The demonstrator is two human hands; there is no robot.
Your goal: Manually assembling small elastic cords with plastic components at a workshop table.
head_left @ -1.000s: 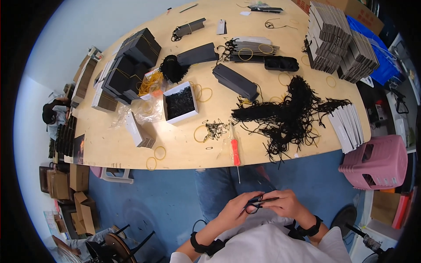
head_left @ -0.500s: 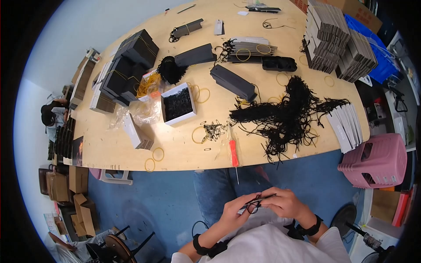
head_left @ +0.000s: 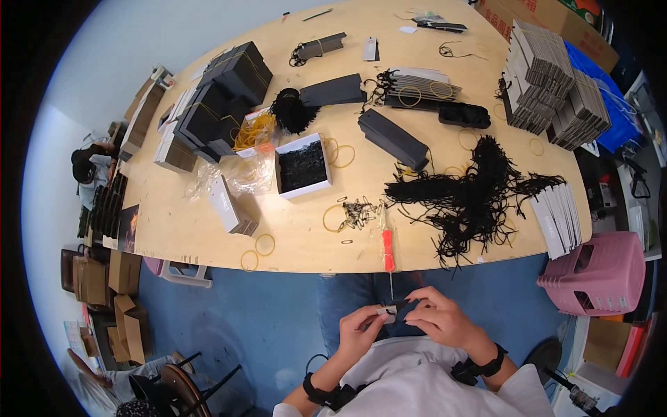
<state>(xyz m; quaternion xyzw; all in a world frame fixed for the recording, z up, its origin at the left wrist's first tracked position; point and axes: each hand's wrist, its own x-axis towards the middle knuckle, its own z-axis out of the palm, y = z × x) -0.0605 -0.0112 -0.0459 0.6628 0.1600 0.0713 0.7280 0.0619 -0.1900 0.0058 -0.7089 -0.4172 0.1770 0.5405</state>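
Note:
In front of my lap, my left hand pinches a small grey hang tag between thumb and fingers. A bit of black cord shows against the tag. Close on its right, my right hand has its fingers curled at the tag's dark end; what lies between those fingertips is too small to make out. Just beyond my hands, a red-handled screwdriver-like tool lies at the table edge, its thin metal shaft sticking out past it. A tangled heap of black cords spreads on the table to the right.
Small metal pins and rubber bands lie near the edge. Behind them stands a white box of black pieces. Dark card stacks rise left, grey stacks right. White tags lie above a pink stool.
My hands have drawn slightly apart, and the tag now shows in my left fingers. The right fingers have opened out somewhat. The whole view has shifted, so the table sits further right.

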